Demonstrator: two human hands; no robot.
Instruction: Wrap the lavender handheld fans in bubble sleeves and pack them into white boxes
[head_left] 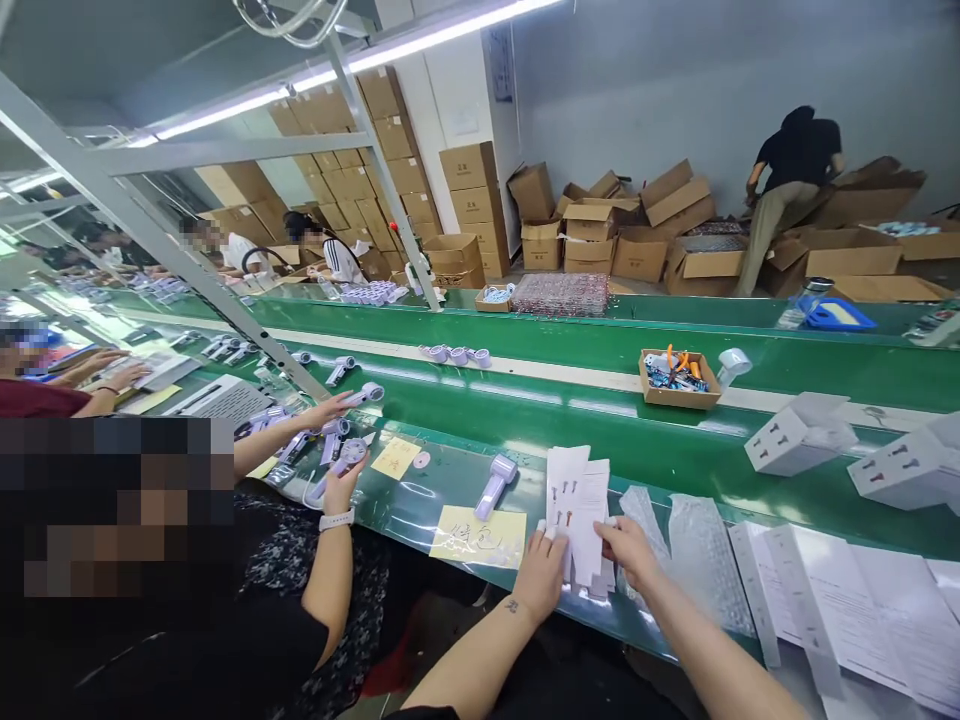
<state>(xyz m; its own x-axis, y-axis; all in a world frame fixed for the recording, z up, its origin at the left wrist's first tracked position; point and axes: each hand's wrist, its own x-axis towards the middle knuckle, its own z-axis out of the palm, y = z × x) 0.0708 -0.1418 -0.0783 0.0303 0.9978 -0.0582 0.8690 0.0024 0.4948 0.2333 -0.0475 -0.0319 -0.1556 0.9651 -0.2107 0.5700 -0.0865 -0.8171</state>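
Note:
In front of me a stack of white flat cartons (574, 500), printed with small pictures of handheld fans, lies loosely fanned over the bench edge. My left hand (541, 572) grips its lower left side, with white covers on some fingertips. At the right edge, my right hand (631, 552) pinches the stack between thumb and fingers. A lilac handheld fan (495, 488) lies to the left, just above a yellow handwritten note (478, 537). Clear bubble-wrap bags (709, 560) lie right of my right hand.
White cartons (855, 600) stand and lie at the right; printed white boxes (799, 435) sit on the green conveyor (570, 400). A cardboard tray of tools (679, 380) is beyond. At my left, a co-worker's hand (341, 480) holds a fan. A metal post (277, 350) slants nearby.

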